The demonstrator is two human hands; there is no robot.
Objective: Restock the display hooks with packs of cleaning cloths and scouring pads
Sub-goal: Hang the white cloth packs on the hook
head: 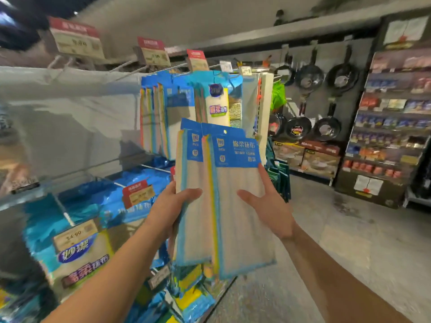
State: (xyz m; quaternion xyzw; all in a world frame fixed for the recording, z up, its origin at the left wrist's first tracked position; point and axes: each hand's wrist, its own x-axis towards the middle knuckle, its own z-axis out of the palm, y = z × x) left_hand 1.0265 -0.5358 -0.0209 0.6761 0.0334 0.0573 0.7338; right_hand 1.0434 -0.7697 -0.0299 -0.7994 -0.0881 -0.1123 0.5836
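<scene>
Before the hooks, left hand (173, 207) grips cloth packs (210, 194) (right hand (268, 206) touches).

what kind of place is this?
Most likely a supermarket housewares aisle: price tags above display hooks, frying pans hanging on the far wall, and stocked shelves of packaged goods.

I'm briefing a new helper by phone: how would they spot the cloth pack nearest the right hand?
Start at the white display rack with blue packs on hooks; two pale cloth packs are held up in front of it. The front pack with the blue header card overlaps the one the left hand grips. It alone shows its full printed header, with the right hand's straight fingers against its face.
</scene>
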